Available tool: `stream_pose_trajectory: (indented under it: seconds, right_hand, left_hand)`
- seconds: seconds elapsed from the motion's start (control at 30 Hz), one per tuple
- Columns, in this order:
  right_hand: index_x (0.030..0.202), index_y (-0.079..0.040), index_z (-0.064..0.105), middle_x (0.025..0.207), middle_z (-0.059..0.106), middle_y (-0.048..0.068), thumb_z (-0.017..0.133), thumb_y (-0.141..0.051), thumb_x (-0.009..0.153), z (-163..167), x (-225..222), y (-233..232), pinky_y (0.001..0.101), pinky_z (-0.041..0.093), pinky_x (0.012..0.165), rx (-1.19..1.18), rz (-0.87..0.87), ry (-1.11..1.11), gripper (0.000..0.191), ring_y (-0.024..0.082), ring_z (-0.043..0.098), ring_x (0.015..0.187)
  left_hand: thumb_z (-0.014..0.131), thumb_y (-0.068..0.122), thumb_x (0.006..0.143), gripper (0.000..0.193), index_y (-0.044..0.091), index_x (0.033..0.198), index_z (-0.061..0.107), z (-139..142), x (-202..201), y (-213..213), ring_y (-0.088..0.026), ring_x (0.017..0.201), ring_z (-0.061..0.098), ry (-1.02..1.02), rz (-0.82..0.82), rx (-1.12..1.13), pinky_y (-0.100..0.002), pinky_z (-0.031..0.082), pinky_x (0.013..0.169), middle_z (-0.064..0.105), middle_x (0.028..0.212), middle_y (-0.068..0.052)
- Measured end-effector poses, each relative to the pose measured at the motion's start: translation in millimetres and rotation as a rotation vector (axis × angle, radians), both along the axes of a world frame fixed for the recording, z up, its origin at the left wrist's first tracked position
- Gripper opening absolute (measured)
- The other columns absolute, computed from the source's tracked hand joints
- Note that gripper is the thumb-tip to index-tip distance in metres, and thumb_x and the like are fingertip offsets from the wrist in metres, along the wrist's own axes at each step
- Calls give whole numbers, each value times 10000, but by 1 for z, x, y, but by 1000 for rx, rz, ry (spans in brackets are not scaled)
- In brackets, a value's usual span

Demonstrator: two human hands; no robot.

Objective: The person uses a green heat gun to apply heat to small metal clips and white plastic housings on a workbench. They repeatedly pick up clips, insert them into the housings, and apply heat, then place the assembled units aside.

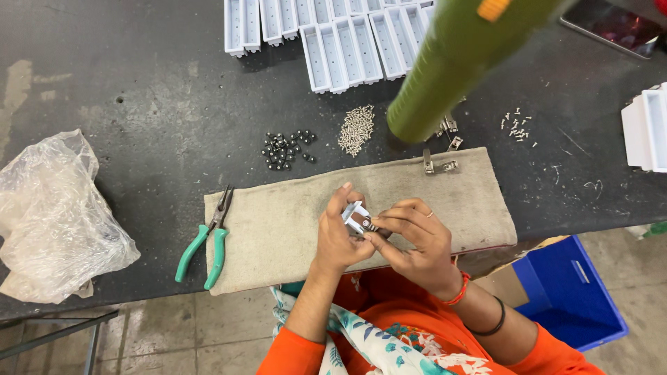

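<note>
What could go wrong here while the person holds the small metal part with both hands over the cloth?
1. The small metal part, pinched only by fingertips of the left hand and right hand, might slip onto the cloth.
2. The loose black balls on the bare table could roll if bumped.
3. The screw pile might scatter.

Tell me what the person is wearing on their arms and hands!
Both arms have orange sleeves that stop near the elbows, so the forearms are bare. The right wrist has two bands: a red-orange bangle and a thin black band further up. A slim ring sits on a finger of the right hand. The left hand wears nothing. A white scarf with teal leaves hangs between the arms.
</note>
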State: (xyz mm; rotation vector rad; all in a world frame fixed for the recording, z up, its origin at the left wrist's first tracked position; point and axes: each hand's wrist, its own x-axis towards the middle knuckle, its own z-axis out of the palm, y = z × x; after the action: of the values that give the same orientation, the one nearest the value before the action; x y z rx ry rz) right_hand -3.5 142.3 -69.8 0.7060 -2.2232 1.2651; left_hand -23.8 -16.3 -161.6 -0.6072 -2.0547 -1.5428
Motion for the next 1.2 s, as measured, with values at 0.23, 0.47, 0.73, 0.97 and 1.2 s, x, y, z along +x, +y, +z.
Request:
stream_pose_trajectory:
  seconds: [0.23, 0.47, 0.73, 0.97, 1.2]
  right_hand:
    - [1012, -42, 724, 979, 713, 64, 869, -24, 735, 0, -2, -2, 333, 563, 788, -6, -2, 13, 313, 239, 675, 916]
    - [1007, -42, 714, 973, 707, 64, 870, -18, 733, 0, -1, -3, 337, 562, 788, -12, 2, 34, 316, 248, 674, 917]
    - [1008, -38, 706, 964, 700, 71, 869, -16, 721, 2, -1, -6, 343, 560, 782, -10, -3, 36, 331, 251, 679, 899]
    - [975, -51, 710, 949, 697, 67, 856, -10, 714, 6, -2, -8, 331, 557, 772, -11, -11, -46, 302, 226, 682, 878]
    - [979, -49, 710, 947, 696, 58, 859, -19, 732, 9, -3, -11, 332, 555, 772, -15, 0, -39, 290, 221, 675, 867]
  left_hand:
    - [770, 151, 774, 905, 88, 1537, 289, -1, -2, -1, -257, 791, 686, 11, 11, 1, -362, 572, 700, 657, 1033, -131]
    - [766, 182, 785, 882, 85, 1525, 297, -2, -2, -2, -256, 804, 701, 9, 6, -11, -362, 585, 706, 660, 1069, -146]
    - [809, 285, 852, 723, 113, 1430, 411, 16, -7, -1, -272, 797, 661, 185, 55, -64, -384, 543, 679, 639, 1011, -128]
    - [813, 264, 889, 642, 108, 1381, 431, 24, -7, -2, -283, 840, 678, 209, 60, -78, -380, 560, 701, 651, 1041, -127]
    - [850, 217, 869, 664, 69, 1368, 437, 24, -4, -4, -321, 903, 694, 203, 84, -114, -398, 583, 754, 654, 1066, -152]
